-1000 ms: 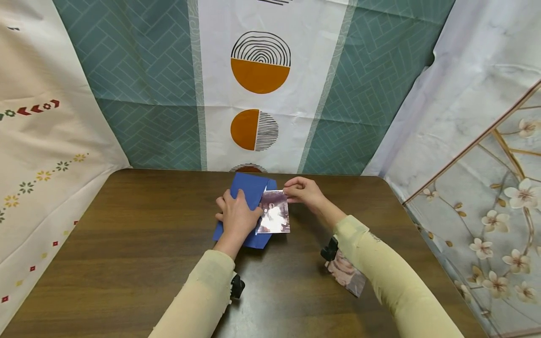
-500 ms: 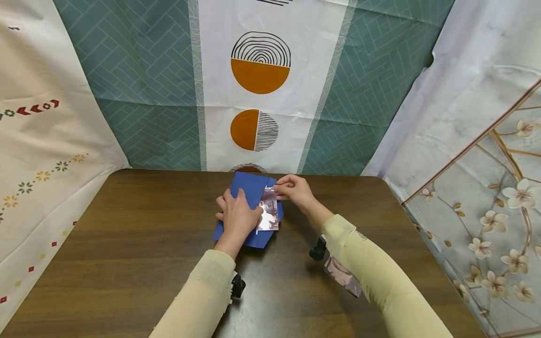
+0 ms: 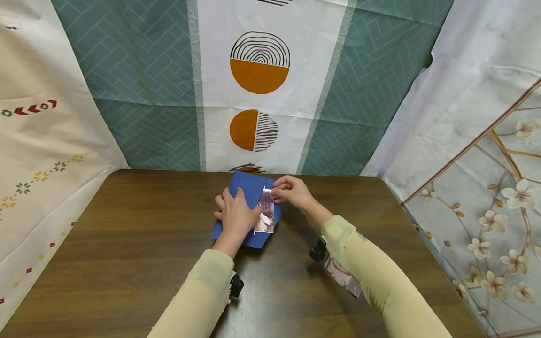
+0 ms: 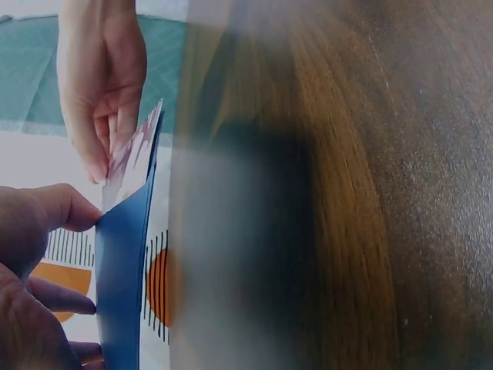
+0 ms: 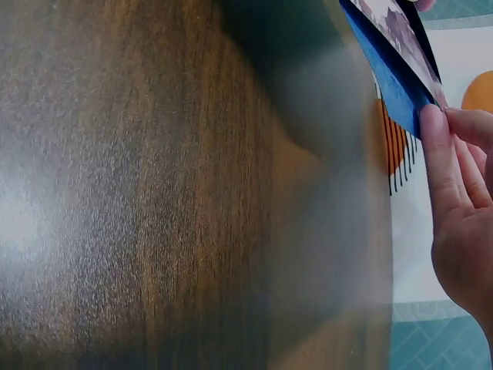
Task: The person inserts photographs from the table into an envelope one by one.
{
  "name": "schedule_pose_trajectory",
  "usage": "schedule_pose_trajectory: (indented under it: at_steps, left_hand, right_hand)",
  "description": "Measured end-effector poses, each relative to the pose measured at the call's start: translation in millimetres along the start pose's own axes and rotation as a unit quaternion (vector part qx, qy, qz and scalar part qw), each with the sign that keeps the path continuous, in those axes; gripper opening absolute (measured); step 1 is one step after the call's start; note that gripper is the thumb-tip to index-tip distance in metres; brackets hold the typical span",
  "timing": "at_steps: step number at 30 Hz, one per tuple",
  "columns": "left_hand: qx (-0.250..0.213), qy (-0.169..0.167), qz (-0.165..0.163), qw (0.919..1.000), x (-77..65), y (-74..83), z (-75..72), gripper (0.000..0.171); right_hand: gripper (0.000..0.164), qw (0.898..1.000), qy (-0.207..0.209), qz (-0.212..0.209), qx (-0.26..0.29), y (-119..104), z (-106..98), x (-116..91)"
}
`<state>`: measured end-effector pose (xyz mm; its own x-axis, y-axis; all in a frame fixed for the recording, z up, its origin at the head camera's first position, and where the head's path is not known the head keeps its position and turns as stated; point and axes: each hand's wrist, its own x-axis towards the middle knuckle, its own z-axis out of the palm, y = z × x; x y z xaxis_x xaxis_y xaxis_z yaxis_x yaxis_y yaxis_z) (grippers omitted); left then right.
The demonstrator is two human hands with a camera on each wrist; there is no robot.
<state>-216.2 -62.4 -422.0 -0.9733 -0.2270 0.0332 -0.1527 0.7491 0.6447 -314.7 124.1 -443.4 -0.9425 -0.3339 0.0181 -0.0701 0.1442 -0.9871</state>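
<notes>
A blue paper envelope (image 3: pixel 248 188) is held above the far middle of the table, its open side facing right. My left hand (image 3: pixel 236 213) grips it from the left, fingers spread over its face and thumb by the opening. Partway inside sits a glossy photo print (image 3: pixel 265 213); its left part is hidden by the envelope. My right hand (image 3: pixel 292 192) pinches the photo's upper right edge between thumb and fingers. In the left wrist view the photo (image 4: pixel 139 158) sticks out of the envelope (image 4: pixel 123 270). The right wrist view shows right fingertips at the envelope's (image 5: pixel 389 77) edge.
A second photo print (image 3: pixel 343 277) lies on the brown wooden table (image 3: pixel 148 263), partly under the right forearm. Patterned cloth curtains (image 3: pixel 262 122) stand behind the table's far edge and on both sides. Each wrist wears a small black camera (image 3: pixel 235 285).
My right hand has moved left with the photo, and less of the photo shows outside the envelope. My left hand stays in nearly the same place on the envelope.
</notes>
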Motion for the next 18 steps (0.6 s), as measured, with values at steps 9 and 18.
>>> schedule_pose_trajectory:
  at_steps: [9,18]
  left_hand:
    - [-0.006,-0.006,-0.004,1.0000,-1.0,1.1,1.3,0.085]
    - [-0.008,-0.010,-0.010,0.9999,-1.0,2.8,-0.4,0.082]
  right_hand:
    - [0.018,0.999,0.014,0.004,0.033,2.5,3.5,4.1]
    - [0.016,0.998,0.021,0.012,0.050,2.2,9.0,5.5]
